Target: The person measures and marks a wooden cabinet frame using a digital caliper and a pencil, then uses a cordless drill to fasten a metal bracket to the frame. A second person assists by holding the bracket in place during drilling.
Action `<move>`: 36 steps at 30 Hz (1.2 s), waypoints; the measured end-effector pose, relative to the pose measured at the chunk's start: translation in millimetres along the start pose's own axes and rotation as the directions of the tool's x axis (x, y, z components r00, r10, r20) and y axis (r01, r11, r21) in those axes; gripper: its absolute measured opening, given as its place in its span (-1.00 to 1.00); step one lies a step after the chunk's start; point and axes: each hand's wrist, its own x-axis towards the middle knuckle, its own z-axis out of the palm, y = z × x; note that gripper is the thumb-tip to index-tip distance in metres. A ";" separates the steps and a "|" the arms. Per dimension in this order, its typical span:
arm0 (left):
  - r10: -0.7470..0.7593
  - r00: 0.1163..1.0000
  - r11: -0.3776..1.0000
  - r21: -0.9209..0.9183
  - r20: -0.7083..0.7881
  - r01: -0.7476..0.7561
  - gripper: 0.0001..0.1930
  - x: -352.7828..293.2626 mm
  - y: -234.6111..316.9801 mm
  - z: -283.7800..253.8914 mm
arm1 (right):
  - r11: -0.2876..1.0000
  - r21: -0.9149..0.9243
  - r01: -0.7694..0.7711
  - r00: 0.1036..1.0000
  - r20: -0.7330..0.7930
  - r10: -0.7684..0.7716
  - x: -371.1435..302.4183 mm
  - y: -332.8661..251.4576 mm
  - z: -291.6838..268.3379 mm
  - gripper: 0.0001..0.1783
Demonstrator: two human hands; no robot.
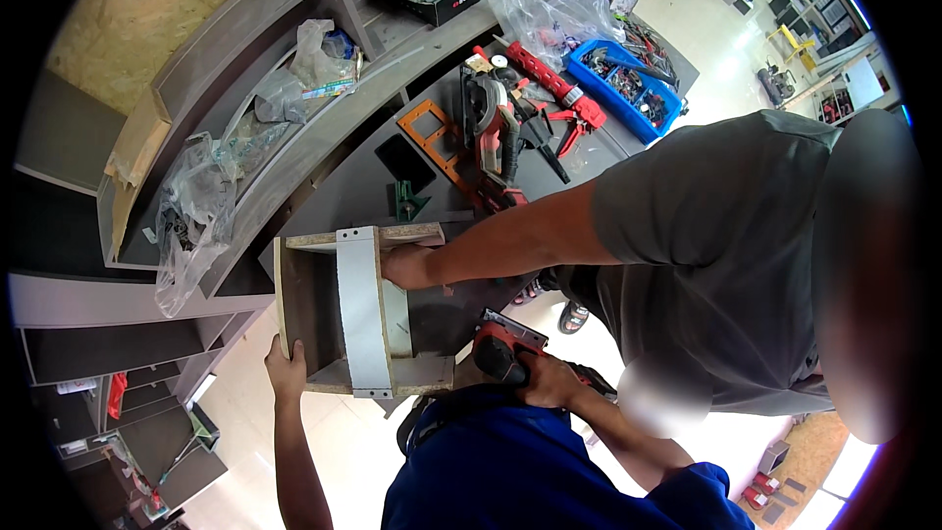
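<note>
An open box frame of board (282,299) with raw chipboard edges rests at the table's near left corner. A white strip (363,314) with small dark holes at its ends spans it. My left hand (286,370) grips the frame's left board, fingers over its edge. My right hand (549,381) is wrapped round a red and black jigsaw (500,353), its metal base plate turned up, just right of the frame. From the right a co-worker in grey reaches over, with their hand (407,266) at the frame beside the white strip, fingers partly hidden.
On the table lie a circular saw (491,128), an orange template (437,142), a green clamp-like piece (408,201), a red caulking gun (549,79) and a blue parts tray (628,88). Behind runs a grey shelf unit (294,152) with plastic bags (201,196) and a black carton (432,0).
</note>
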 end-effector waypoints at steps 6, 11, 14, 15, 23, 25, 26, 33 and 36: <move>-0.010 1.000 1.000 0.018 -0.026 0.011 -0.81 -6.0 -9.0 -7.3 | 1.000 -0.014 -0.006 0.998 0.065 0.007 6.8 -3.6 -1.5 -0.33; 0.009 1.000 1.000 -0.021 -0.005 -0.009 -0.82 -0.4 -10.3 1.5 | 0.999 -0.017 -0.029 0.999 0.035 0.030 0.8 -0.3 -2.5 -0.31; -0.009 1.000 1.000 -0.002 0.000 0.009 -0.82 0.6 -8.0 2.0 | 0.999 -0.012 -0.031 0.999 0.026 0.032 0.5 0.3 -1.7 -0.31; -0.006 1.000 1.000 -0.001 -0.004 0.006 -0.82 0.2 -9.0 1.6 | 0.999 -0.008 -0.031 0.999 0.030 0.031 0.6 -0.4 -2.3 -0.31; -0.021 1.000 0.999 -0.025 0.002 0.021 -0.83 -1.0 -10.0 -0.8 | 1.000 -0.011 -0.011 0.999 0.036 0.012 2.8 1.6 -1.1 -0.32; -0.019 1.000 0.999 -0.032 -0.003 0.019 -0.83 -0.7 -8.9 0.0 | 1.000 -0.010 -0.021 0.999 0.048 0.022 3.4 0.0 -2.1 -0.32; -0.018 1.000 0.999 -0.036 -0.005 0.018 -0.83 -0.6 -8.7 0.4 | 1.000 -0.006 -0.014 0.999 0.045 0.014 4.5 2.3 -0.6 -0.32; -0.001 1.000 1.000 -0.027 -0.001 0.001 -0.83 0.1 -9.2 0.6 | 1.000 0.014 -0.008 0.999 0.041 0.007 6.3 4.6 1.7 -0.29; 0.010 1.000 1.000 -0.021 -0.001 -0.010 -0.83 -0.3 -9.3 0.5 | 1.000 0.011 0.000 0.999 0.043 -0.001 6.9 5.3 1.8 -0.27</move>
